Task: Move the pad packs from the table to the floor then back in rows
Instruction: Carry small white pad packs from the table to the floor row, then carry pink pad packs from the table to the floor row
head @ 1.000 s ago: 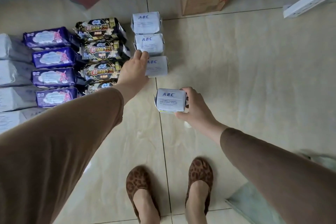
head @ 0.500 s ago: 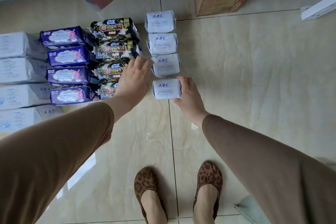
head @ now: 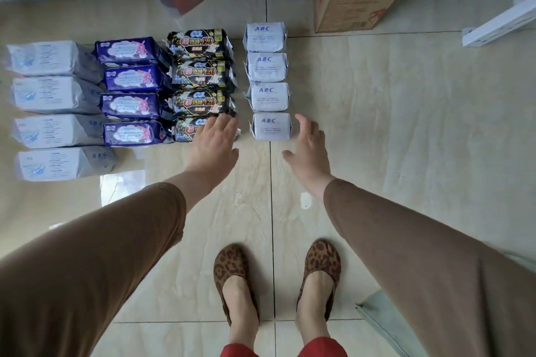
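Both hands (head: pixel 213 143) (head: pixel 309 151) loose-fingered, empty; left over nearest black pack (head: pixel 188 130), half hidden.

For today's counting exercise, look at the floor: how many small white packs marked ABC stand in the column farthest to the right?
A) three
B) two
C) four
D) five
C: four small white ABC packs lie one behind another in that column, the nearest one between the open left hand and right hand, neither of which grips it.

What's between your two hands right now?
Head view: mostly bare floor; the nearest ABC pack lies between the fingertips of left hand and right hand.
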`<state>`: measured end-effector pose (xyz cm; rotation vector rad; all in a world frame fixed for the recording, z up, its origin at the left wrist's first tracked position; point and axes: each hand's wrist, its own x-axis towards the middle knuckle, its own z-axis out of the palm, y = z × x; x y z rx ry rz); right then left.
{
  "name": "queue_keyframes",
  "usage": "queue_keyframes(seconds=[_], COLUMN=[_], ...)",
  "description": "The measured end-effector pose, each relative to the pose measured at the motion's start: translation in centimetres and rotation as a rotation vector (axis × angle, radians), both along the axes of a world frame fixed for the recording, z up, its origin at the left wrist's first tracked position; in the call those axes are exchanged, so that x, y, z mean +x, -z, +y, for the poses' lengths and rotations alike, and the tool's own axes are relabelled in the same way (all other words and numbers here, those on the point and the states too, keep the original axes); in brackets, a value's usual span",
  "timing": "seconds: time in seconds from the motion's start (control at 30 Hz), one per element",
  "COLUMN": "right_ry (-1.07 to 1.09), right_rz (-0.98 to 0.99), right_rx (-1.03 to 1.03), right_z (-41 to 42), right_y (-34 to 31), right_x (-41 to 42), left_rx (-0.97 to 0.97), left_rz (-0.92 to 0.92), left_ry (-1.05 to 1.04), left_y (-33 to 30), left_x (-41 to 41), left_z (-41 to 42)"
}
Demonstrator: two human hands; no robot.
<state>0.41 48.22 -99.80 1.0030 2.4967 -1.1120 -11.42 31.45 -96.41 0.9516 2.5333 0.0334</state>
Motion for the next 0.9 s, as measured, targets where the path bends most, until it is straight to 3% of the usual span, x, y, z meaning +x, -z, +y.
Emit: queue_keyframes(seconds=[0.2, 0.63, 0.9], right_ry=[-0.072, -0.100, -0.159], right_rz=[-0.010, 0.168, 0.379], right_rx=[0.036, 0.149, 0.246], right_z=[2.0, 11.3, 16.7], right_y=[-13.7, -53.5, -67.3], right_x=[3.9, 3.7, -1.6], left_rx=[-0.012, 0.260, 0.481], left_rz=[-0.071, 0.015, 0.179], left_ry=[-0.065, -0.131, -0.064], left_y=[-11.4, -49.1, -63.4], left_x=[2.7, 3.9, -1.1], left_z=[1.5, 9.7, 14.6])
